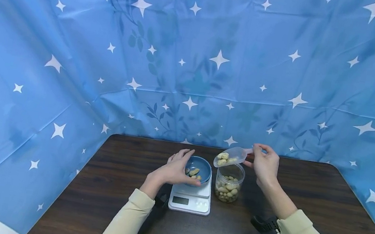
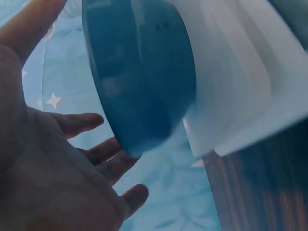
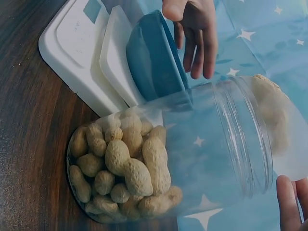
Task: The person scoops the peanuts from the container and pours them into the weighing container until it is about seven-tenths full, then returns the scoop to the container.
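My right hand (image 1: 265, 166) grips the handle of a translucent scoop (image 1: 238, 154) above the mouth of a clear jar (image 1: 227, 196). Several peanuts (image 1: 223, 156) lie in the scoop. More unshelled peanuts (image 3: 126, 166) fill the lower part of the jar in the right wrist view. A blue bowl (image 1: 204, 167) with a few peanuts in it sits on a white kitchen scale (image 1: 197, 204). Beside the bowl, my left hand (image 1: 176, 169) spreads its fingers and thumb around the near-left rim. Its fingertips (image 2: 126, 161) come right at the bowl's edge in the left wrist view.
The jar stands just right of the scale on a dark wooden table (image 1: 96, 200). A blue star-patterned cloth (image 1: 196, 54) hangs behind and along the left side. A black wrist strap (image 1: 264, 223) shows on the right arm.
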The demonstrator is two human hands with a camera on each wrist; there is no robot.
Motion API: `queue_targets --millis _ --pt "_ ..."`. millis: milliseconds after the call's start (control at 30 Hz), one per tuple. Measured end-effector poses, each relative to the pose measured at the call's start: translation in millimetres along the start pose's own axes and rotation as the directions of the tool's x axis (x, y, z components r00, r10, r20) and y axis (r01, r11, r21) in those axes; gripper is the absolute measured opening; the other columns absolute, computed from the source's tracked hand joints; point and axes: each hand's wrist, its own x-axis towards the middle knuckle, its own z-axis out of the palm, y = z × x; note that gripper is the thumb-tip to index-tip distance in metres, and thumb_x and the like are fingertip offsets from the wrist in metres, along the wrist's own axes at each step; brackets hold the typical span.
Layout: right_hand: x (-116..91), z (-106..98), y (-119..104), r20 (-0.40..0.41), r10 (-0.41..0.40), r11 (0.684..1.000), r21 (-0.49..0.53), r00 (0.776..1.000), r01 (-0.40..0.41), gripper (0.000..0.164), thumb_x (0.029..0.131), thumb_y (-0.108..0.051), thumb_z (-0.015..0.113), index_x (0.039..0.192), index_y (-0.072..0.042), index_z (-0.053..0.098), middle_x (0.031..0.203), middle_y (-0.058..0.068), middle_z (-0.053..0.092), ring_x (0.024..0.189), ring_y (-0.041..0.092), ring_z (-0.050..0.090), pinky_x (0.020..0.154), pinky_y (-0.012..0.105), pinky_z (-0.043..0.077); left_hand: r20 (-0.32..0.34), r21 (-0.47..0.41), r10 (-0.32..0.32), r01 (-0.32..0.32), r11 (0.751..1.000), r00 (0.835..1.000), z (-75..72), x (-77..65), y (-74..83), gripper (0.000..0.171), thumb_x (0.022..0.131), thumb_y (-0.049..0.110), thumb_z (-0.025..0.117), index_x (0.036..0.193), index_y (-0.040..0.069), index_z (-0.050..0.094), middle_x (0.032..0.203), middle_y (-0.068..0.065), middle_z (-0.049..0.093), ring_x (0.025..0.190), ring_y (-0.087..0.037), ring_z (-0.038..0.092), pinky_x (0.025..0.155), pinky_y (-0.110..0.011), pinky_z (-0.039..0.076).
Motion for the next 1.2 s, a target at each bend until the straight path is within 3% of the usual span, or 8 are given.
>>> queue_targets --millis 300,800,967,1200 --pt "2.2 13.4 -0.4 0.024 0.003 1.000 -0.009 1.000 -0.003 0.042 0.110 -0.025 0.051 0.138 0.006 0.050 0.086 0.001 0.071 0.079 0.008 0.070 0.070 0.030 0.060 0.072 -0.041 -0.040 0.043 0.998 0.997 -6.3 -6.4 -10.1 0.121 0.076 0.055 0.087 0.165 0.012 0.018 0.164 -0.017 0.023 0.148 -0.038 0.027 0.116 -0.063 0.023" --pt "1.7 31.4 -4.9 0.029 -0.045 0.991 -0.127 0.999 0.049 0.039 0.109 -0.027 0.052 0.134 0.002 0.056 0.105 0.026 0.070 0.073 0.010 0.070 0.067 0.031 0.060 0.101 -0.078 -0.035 0.043 0.996 0.994 -3.5 -4.0 -16.5 0.120 0.077 0.054 0.086 0.164 0.006 0.019 0.161 -0.019 0.030 0.142 -0.037 0.037 0.113 -0.061 0.030" --pt "1.7 32.9 -2.7 0.059 -0.092 0.977 -0.187 0.994 0.102 0.041 0.109 -0.029 0.051 0.132 0.004 0.057 0.104 0.027 0.071 0.069 0.013 0.072 0.066 0.028 0.060 0.103 -0.092 -0.035 0.045 0.995 0.994 -1.8 -3.4 -17.8 0.119 0.078 0.052 0.087 0.164 0.005 0.020 0.160 -0.019 0.031 0.140 -0.034 0.039 0.113 -0.061 0.030" --pt "2.0 34.4 -3.4 0.089 -0.221 0.935 -0.263 0.971 0.237 0.036 0.110 -0.029 0.051 0.126 0.001 0.061 0.096 0.023 0.074 0.075 0.026 0.074 0.065 0.033 0.060 0.102 -0.100 -0.044 0.055 0.993 0.994 -1.2 -3.7 -18.0 0.119 0.077 0.052 0.087 0.164 0.008 0.020 0.160 -0.019 0.031 0.141 -0.035 0.038 0.113 -0.062 0.029"
